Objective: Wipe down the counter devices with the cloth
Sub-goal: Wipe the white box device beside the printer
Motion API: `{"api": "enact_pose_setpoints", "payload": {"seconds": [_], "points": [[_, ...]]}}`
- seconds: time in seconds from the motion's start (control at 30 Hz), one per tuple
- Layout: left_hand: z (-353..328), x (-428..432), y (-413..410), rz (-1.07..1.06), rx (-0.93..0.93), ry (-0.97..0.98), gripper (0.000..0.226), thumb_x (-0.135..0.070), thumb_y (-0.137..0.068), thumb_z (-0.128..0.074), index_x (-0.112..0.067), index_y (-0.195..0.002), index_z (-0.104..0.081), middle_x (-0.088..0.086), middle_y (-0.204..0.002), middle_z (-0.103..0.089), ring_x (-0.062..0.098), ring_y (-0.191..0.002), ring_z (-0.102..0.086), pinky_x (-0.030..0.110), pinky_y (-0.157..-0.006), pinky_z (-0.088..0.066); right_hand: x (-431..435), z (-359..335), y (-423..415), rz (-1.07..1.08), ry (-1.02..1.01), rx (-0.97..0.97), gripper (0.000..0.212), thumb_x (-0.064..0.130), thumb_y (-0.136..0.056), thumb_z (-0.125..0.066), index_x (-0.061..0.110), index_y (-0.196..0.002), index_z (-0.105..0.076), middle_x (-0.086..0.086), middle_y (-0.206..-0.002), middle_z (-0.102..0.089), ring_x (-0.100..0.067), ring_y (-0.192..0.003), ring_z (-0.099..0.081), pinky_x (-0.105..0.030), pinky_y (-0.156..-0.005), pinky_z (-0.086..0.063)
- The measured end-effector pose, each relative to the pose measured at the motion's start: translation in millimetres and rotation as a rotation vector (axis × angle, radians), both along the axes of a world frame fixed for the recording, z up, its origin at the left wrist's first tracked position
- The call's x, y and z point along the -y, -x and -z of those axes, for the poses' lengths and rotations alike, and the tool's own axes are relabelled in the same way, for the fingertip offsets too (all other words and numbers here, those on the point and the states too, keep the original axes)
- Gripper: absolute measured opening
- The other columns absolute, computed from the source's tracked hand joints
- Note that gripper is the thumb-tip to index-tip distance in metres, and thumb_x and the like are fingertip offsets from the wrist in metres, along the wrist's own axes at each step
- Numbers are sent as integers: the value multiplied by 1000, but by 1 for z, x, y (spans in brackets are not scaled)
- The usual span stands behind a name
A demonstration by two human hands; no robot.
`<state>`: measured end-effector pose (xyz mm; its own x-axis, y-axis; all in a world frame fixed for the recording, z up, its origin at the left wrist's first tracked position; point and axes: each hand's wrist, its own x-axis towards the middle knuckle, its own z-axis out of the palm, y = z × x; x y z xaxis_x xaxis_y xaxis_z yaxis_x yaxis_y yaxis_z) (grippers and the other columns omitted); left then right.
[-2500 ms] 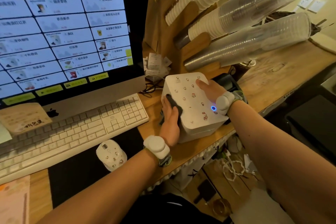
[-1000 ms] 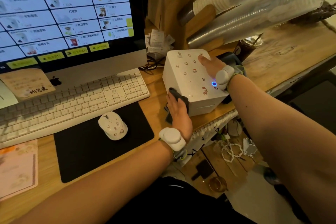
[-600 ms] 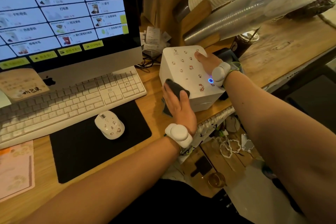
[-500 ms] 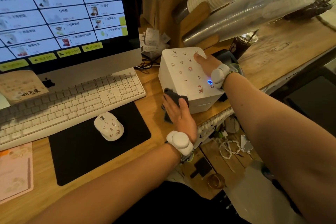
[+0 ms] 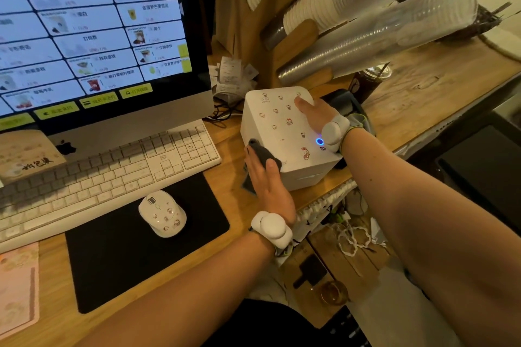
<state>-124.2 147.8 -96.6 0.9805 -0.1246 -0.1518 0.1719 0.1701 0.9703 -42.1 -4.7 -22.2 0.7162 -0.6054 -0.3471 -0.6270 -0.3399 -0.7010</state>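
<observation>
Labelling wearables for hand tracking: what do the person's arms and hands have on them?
No sleeves, no gloves. The left hand and right hand each have a white, rounded two-lobed pod at the wrist: left pod, right pod. The right one sits on a grey-green strap. No cables visible.

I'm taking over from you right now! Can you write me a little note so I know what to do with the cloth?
Left hand: flat, pressing the grey cloth against the left side of the white box.
Right hand: flat on top of the box, steadying it.
Done: the box is mid-wipe. I cannot tell which of its sides are already clean.
Left: probably finish the box, then wipe the mouse, the keyboard and the screen to its left.
</observation>
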Motion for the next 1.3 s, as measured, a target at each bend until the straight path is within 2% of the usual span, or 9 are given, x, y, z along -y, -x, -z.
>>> {"api": "enact_pose_setpoints", "payload": {"seconds": [0.3, 0.43, 0.6, 0.7, 0.77, 0.87, 1.07, 1.2, 1.3], "points": [[-12, -3, -94, 195, -107, -120, 81, -65, -80, -33, -39, -154, -14, -4, -160, -26, 22, -146, -27, 50, -119, -23, -1, -2, 2, -3, 8, 8, 51, 59, -93, -44, 20, -126, -48, -7, -113, -67, -27, -97, -68, -41, -91, -53], [-24, -3, -109, 136, -249, -103, 65, -56, -96, -38, -30, -154, -25, 3, -159, -26, 30, -143, -30, 50, -117, -25, -4, -3, 1, -8, 70, -43, 58, 60, -94, -41, 19, -134, -44, -7, -119, -64, -29, -104, -64, -39, -93, -50], [122, 26, -197, 69, -476, -30, 88, -94, -45, -55, -48, -119, -63, -4, -133, -60, 35, -122, -56, 56, -102, -42, -2, -3, -2, 25, 65, -48, 61, 60, -94, -40, 18, -140, -40, -10, -124, -62, -30, -109, -62, -44, -99, -48], [59, 21, -208, 150, -395, -163, 84, -78, -56, -59, -27, -123, -66, 7, -131, -63, 37, -118, -58, 51, -101, -45, -2, -4, -3, 22, 63, -66, 61, 59, -95, -39, 19, -141, -38, -8, -127, -59, -29, -112, -60, -41, -99, -47], [-40, 7, -180, 287, -148, -426, 55, -41, -92, -48, -6, -134, -56, 18, -136, -56, 39, -124, -52, 45, -106, -42, -2, -5, -2, 21, 34, -65, 61, 59, -95, -40, 19, -142, -37, -7, -128, -58, -27, -110, -60, -38, -96, -47], [-78, 14, -191, 491, 134, -856, 35, -1, -101, -37, 5, -132, -53, 25, -134, -55, 38, -123, -52, 42, -104, -40, 3, -7, 0, 29, -54, -45, 62, 59, -93, -44, 22, -142, -37, 1, -123, -57, -21, -98, -57, -31, -85, -42], [-82, 24, -214, 707, 263, -1057, 30, -8, -101, -43, -5, -128, -56, 19, -130, -58, 35, -118, -56, 40, -101, -45, 8, -4, -1, 51, -127, -22, 50, 61, -90, -49, 26, -125, -50, 2, -112, -63, -17, -89, -61, -33, -83, -46], [-84, 14, -211, 643, 28, -929, 35, -31, -100, -41, -9, -111, -65, 13, -113, -67, 34, -104, -61, 44, -98, -45, 9, -3, -3, 54, -140, -28, 50, 60, -90, -49, 24, -124, -49, -3, -109, -66, -23, -94, -66, -36, -87, -51], [-88, 28, -219, 730, 129, -1073, 28, -16, -101, -43, -3, -121, -58, 19, -124, -60, 36, -111, -58, 42, -98, -44, 8, -4, -5, 48, -122, -42, 49, 60, -91, -47, 25, -125, -46, -2, -108, -65, -22, -92, -66, -32, -81, -49]]}}
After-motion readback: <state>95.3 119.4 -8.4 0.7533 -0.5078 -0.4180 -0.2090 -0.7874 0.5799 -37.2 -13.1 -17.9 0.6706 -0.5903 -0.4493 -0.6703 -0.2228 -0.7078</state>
